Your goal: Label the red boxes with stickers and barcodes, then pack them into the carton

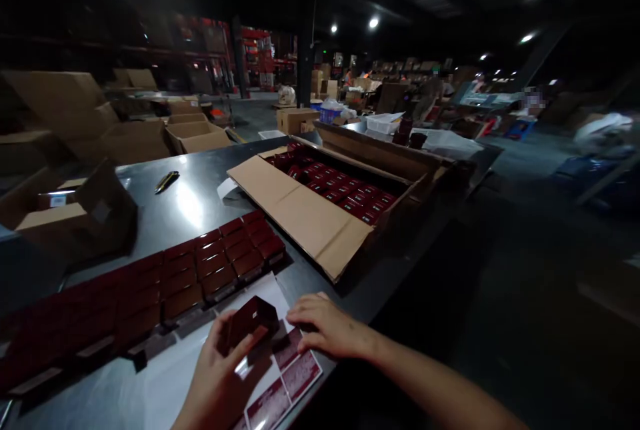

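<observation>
My left hand point(220, 370) grips a small dark red box point(250, 320), held just above a white sheet point(165, 377) of dark red labels point(300, 373) near the table's front edge. My right hand point(325, 327) lies flat on that sheet, fingers pressing at a label next to the box. Beyond my hands, several matching red boxes point(210, 267) lie in tidy rows on the steel table point(190, 207). An open cardboard carton point(305, 213) to the right is filled with more red boxes point(340, 187).
An open brown carton point(75, 217) sits at the table's left, and a knife or pen point(167, 181) lies farther back. More cartons point(195, 137) stand behind the table. The table edge drops to dark floor on the right. People work at distant tables.
</observation>
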`<state>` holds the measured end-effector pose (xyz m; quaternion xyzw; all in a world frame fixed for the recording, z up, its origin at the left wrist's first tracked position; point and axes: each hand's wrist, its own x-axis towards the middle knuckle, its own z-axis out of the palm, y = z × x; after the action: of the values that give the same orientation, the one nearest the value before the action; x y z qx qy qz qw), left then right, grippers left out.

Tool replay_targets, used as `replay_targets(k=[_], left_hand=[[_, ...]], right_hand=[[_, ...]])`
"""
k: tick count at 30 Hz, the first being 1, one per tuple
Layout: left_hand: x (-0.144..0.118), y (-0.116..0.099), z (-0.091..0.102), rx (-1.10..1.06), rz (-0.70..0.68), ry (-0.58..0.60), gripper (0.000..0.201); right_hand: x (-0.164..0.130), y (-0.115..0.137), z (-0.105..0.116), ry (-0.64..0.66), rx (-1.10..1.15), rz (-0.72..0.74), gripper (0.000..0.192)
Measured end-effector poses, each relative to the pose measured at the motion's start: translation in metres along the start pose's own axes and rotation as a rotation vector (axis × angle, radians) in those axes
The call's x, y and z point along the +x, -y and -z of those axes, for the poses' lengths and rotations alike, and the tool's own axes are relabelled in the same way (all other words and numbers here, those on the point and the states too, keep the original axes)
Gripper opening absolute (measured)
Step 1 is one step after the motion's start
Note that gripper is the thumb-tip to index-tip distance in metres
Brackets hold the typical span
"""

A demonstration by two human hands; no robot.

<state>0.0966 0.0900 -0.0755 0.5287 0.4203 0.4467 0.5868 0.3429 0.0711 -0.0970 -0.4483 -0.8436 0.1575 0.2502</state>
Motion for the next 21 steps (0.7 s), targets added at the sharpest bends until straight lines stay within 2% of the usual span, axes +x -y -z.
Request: replay_targets(k=[3,7,10,13,16,21], left_hand=[[-0.003,0.005,0.000,-0.216,0.231,-0.042,0.056],[-0.003,0.003,-0.001,-0.372,0.345,-0.086,0.064],[-0.004,-0.004,-0.001,-0.390,0.338,-0.092,0.060],[-0.002,-0.006,0.002,-0.387,0.256,-0.057,0.054],[0.002,0.000,0.006,-0.387,0.242,-0.061,0.054],[0.003,0.005,0.009,-0.408,0.241,-0.034,0.053]], right_hand=[[0.005,-0.006,-0.004,-0.019,-0.054,0.073,0.040],[0.008,-0.007,-0.012,-0.088,-0.079,0.090,0.034],[0.000,0.001,-0.016,-0.152,-0.041,0.083,0.031],[-0.009,0.010,-0.017,-0.211,0.024,0.080,0.026],[-0.010,0.012,-0.015,-0.300,-0.026,0.166,0.025],[-0.011,0.015,-0.014,-0.301,-0.054,0.171,0.020]])
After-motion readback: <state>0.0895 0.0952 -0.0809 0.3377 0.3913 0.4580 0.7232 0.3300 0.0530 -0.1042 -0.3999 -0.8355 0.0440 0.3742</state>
